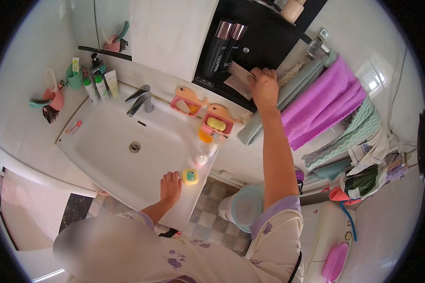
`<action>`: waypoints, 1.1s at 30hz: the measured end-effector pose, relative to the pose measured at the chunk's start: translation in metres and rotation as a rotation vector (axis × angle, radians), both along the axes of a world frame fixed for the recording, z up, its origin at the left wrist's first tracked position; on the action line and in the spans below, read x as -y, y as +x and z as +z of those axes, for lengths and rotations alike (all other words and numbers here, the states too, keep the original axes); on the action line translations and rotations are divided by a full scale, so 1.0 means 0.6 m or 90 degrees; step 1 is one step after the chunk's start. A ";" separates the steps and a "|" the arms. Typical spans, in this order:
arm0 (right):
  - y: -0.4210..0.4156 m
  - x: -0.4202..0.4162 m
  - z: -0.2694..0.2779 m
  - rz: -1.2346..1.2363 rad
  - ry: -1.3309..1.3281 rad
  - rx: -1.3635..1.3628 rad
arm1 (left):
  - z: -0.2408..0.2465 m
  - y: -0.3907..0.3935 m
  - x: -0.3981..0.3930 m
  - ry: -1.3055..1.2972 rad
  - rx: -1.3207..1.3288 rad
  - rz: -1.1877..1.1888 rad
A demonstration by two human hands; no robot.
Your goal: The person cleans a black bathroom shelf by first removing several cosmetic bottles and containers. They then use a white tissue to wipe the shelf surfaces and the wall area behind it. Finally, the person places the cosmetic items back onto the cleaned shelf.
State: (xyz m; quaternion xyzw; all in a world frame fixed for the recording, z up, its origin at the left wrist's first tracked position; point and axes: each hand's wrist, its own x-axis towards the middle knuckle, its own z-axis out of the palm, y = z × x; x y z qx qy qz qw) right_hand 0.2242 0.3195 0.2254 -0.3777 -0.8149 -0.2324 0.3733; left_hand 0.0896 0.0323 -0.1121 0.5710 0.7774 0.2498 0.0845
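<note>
My right hand (265, 85) reaches into a black open shelf (258, 53) with its fingers on the end of a pale, flat tube or packet (241, 72). A second pale packet (235, 86) lies just below it. Two dark bottles with rose-gold caps (219, 47) stand to the left of that hand. My left hand (171, 186) rests with its palm down on the rim of the white washbasin (152, 155), holding nothing. Beside its fingertips sits a small yellow container with a green face (190, 177). A white jar (201, 159) is a little beyond.
Two whale-shaped soap dishes (187, 97) hang on the wall beside the chrome faucet (140, 100). Several tubes and bottles (101, 86) stand at the basin's back left corner. Towels (318, 102) hang at the right, above a lidded bucket (246, 205) and a washing machine (315, 230).
</note>
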 end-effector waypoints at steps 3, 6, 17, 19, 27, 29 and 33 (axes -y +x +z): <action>0.016 0.003 0.003 0.025 -0.021 0.040 | -0.004 -0.003 0.001 0.006 -0.007 0.000; 0.034 0.022 0.013 0.062 -0.109 0.094 | 0.000 -0.001 0.001 0.000 -0.009 0.002; 0.007 0.026 0.053 0.087 -0.363 0.239 | 0.000 0.000 0.001 0.018 -0.014 0.003; 0.001 0.020 0.045 0.070 -0.318 0.195 | 0.001 -0.002 0.001 0.004 -0.013 0.011; 0.039 -0.007 0.062 0.155 -0.373 -0.034 | -0.005 -0.001 -0.002 -0.008 -0.016 0.010; 0.039 -0.014 0.054 0.179 -0.388 -0.016 | -0.003 0.001 -0.001 0.001 -0.018 0.008; 0.022 0.003 0.050 0.139 -0.444 0.046 | -0.003 0.000 -0.002 -0.010 -0.017 0.011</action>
